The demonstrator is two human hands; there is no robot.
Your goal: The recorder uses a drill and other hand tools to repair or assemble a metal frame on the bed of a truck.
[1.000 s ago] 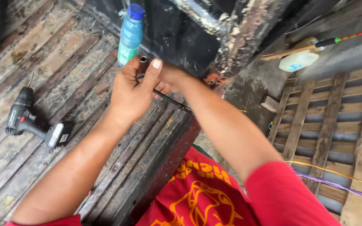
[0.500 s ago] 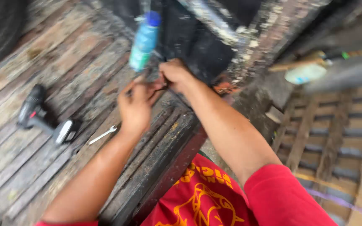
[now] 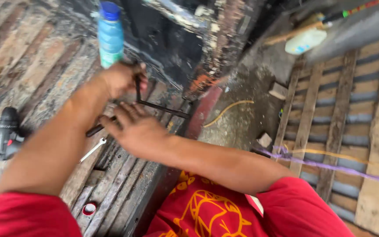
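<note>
My left hand [image 3: 118, 80] is closed around the upright end of a black bent metal crank tool [image 3: 161, 107], just below a blue plastic bottle [image 3: 110, 35]. My right hand [image 3: 133, 129] lies lower on the same tool. Its fingers are wrapped over the dark handle end [image 3: 95, 129], which sticks out to the left. The tool's thin bar runs right toward a black, rusty metal frame [image 3: 185, 52]. Both hands work over a worn, ribbed truck bed [image 3: 44, 74]. The view is motion-blurred.
A black cordless drill [image 3: 6, 134] lies on the bed at the left. A silver wrench [image 3: 92, 150] and a small red-and-white ring [image 3: 88, 208] lie nearer me. A wooden pallet [image 3: 308, 114], a white bottle [image 3: 305, 41], a yellow cord [image 3: 227, 109] and a purple string [image 3: 330, 166] are at the right.
My hands have parted. The left stays high on the tool by the bottle while the right has dropped to the lower handle. The view has swung left and closer.
</note>
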